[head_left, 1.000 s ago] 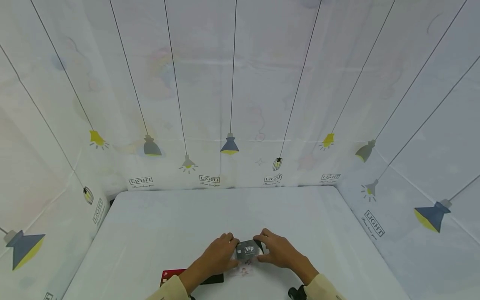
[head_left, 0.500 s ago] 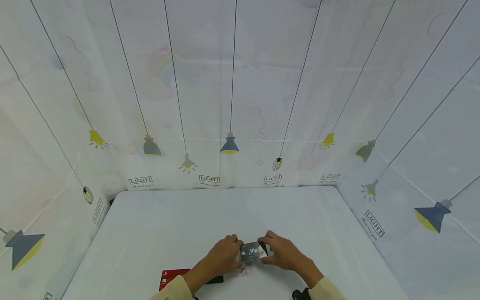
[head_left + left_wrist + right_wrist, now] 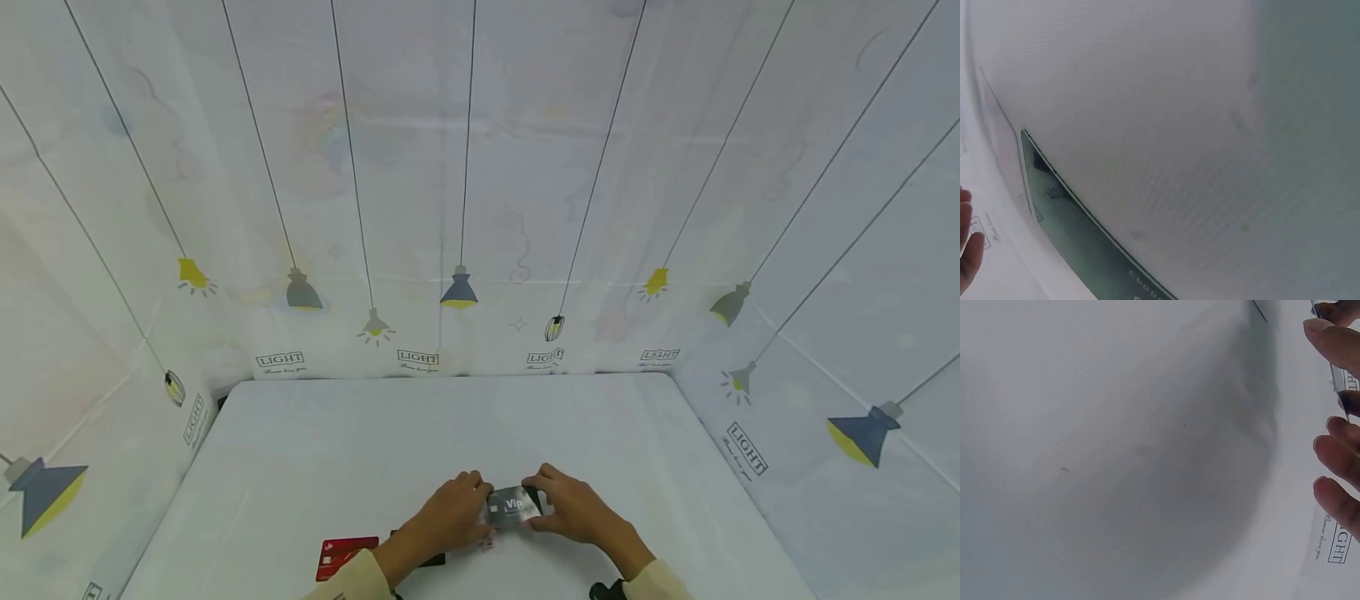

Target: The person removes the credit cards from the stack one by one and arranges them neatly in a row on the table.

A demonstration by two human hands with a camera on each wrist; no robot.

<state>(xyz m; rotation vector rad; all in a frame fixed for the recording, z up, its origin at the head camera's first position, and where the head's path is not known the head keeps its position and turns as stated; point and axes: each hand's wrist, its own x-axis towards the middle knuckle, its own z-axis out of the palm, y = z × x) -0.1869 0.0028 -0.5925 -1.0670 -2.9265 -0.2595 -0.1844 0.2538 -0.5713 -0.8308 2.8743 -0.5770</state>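
A grey card printed "Vip" (image 3: 513, 505) is held between both hands in the head view. My left hand (image 3: 456, 508) pinches its left end between thumb and fingers. On the opposite end, my right hand (image 3: 570, 505) pinches it near the black corner. The card shows edge-on (image 3: 1337, 387) among the right fingers (image 3: 1335, 453) in the right wrist view. Just beyond the left thumb, a small pale patch with pink print (image 3: 486, 542) shows on the table, partly covered by the left hand. Fingertips (image 3: 971, 250) appear at the left border of the left wrist view.
A red card (image 3: 345, 557) lies on the white table (image 3: 337, 450), left of my left forearm. That forearm partly hides a dark card (image 3: 433, 560), seen as dark green (image 3: 1079, 231) in the left wrist view. Lamp-printed white sheeting (image 3: 517, 208) surrounds the table.
Both hands have shifted slightly right with the grey card between them. The pink-printed patch has stayed on the table, and more of the red card shows past the left sleeve.
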